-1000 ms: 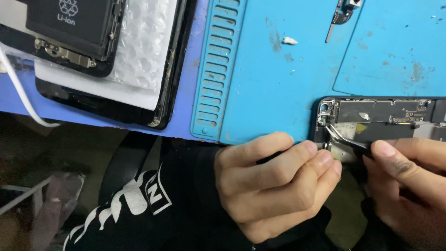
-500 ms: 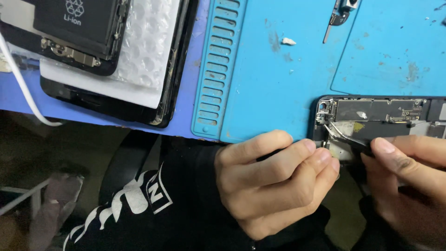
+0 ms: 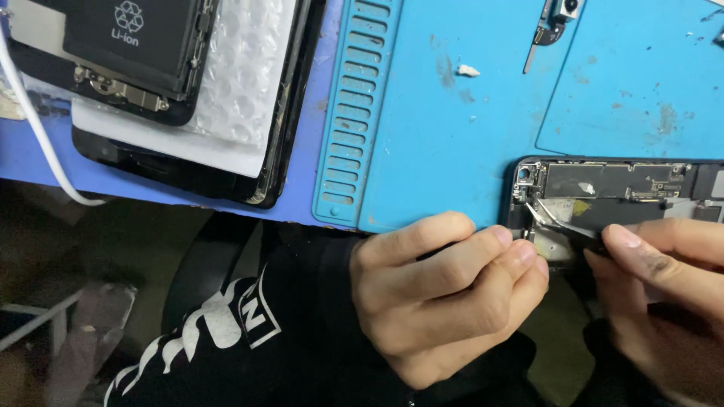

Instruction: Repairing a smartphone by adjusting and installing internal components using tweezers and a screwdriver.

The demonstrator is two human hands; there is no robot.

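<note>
Item: opened phone [image 3: 615, 192], dark housing, back up, circuit board and metal shields exposed. Position: near edge of the blue work mat [image 3: 452, 136], at the right of the view, its lower corner overhanging the mat toward the person.

Left hand [image 3: 445, 294]: fingers curled in a loose fist, fingertips pressed against the phone's lower left corner, steadying it. Nothing else held.

Right hand [image 3: 664, 301]: thumb and fingers pinched shut on tweezers [image 3: 562, 220], a thin dark tool whose tips reach into the phone's interior near a pale strip by the camera corner. Whether the tips actually grip that strip cannot be told; the spot is small and partly covered by the fingers.

Work mat: raised slotted rail along its left side, scuffed surface, a small white scrap [image 3: 467, 71] lying well apart from the phone.

Small camera part [image 3: 554, 19] with a thin ribbon tail: top of the mat, well apart from both hands.

Second phone [image 3: 188, 98]: far left on the bench [image 3: 45, 162], opened, black battery showing, with bubble wrap [image 3: 245, 68] lying over it.

White cable [image 3: 34, 132]: curves across the bench's left end.

Person's black sleeve [image 3: 249, 339] with white print: below the bench edge.
</note>
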